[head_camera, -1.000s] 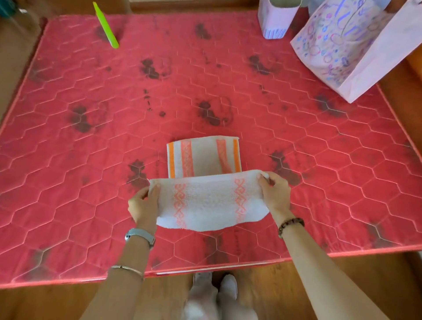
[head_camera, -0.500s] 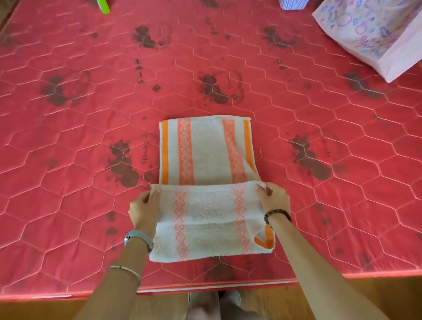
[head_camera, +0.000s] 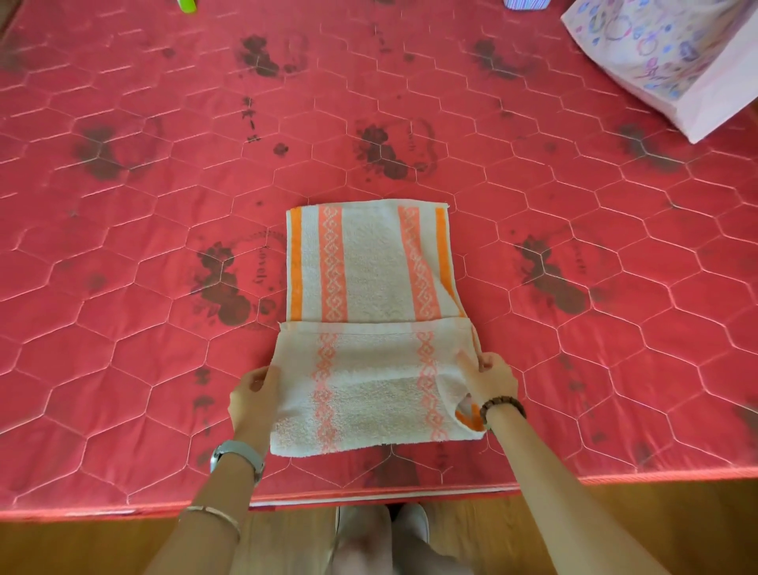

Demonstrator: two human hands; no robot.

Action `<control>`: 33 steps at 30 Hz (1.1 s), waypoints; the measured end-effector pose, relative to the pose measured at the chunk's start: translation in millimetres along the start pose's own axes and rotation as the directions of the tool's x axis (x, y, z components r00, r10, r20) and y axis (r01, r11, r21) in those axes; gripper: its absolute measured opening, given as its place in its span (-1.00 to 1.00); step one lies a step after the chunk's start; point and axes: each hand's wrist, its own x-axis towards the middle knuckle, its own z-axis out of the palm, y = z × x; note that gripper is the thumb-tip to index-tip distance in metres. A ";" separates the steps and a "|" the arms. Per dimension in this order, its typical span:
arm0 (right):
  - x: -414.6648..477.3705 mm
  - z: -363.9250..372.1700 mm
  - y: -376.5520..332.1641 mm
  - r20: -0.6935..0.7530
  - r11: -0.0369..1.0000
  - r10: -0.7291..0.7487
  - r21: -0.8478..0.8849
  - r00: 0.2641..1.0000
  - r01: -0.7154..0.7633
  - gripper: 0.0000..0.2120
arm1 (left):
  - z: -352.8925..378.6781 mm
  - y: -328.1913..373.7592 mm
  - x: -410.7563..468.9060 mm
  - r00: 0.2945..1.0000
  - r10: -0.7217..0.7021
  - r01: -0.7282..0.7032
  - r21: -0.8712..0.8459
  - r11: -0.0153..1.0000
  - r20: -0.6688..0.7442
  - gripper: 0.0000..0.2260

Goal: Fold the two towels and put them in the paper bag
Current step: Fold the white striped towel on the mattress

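Note:
A cream towel (head_camera: pixel 369 262) with orange stripes lies lengthwise on the red quilted mattress (head_camera: pixel 123 349), near its front edge. Its near part (head_camera: pixel 369 390) is folded over onto it, paler side up, and an orange corner shows underneath at the lower right. My left hand (head_camera: pixel 254 394) grips the left edge of this folded part. My right hand (head_camera: pixel 490 375) pinches its right edge, fingers curled into the cloth. A pale patterned paper bag (head_camera: pixel 676 57) lies on its side at the far right corner. I see no second towel apart from this one.
A green object (head_camera: pixel 186 5) pokes in at the top left, and a small striped box or bag (head_camera: pixel 525 3) at the top edge. The mattress front edge (head_camera: pixel 369 494) runs just below the towel, with wooden floor and my feet beyond it.
The towel edge I held up a second ago now lies flat on the striped part. My hands slid back from its far corners to the sides. The view moved closer.

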 end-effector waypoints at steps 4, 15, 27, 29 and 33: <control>-27.4 -3.1 9.3 0.124 0.996 -0.039 -0.078 0.992 0.049 -0.57 | -9.2 -10.1 -19.3 0.993 -0.040 0.039 0.017 0.999 0.107 -0.73; -33.3 -18.5 47.7 -0.033 0.990 -0.104 -0.096 0.994 0.100 -0.79 | -14.3 -27.7 -37.2 0.995 -0.029 0.031 -0.013 0.999 0.100 -0.81; -29.3 -17.5 44.6 -0.035 0.995 -0.093 -0.031 0.995 0.092 -0.87 | -13.0 -22.3 -35.5 1.000 -0.004 0.004 0.021 1.000 0.011 -0.88; -17.9 -14.4 27.9 -0.041 0.994 -0.107 0.001 0.993 0.107 -0.87 | -7.2 -9.8 -26.4 0.999 0.037 -0.037 -0.020 0.999 0.007 -0.86; 7.9 -1.9 -3.7 -0.063 0.993 -0.112 0.037 0.992 0.115 -0.82 | 7.5 13.5 -4.3 0.994 0.112 -0.111 -0.070 0.991 0.006 -0.81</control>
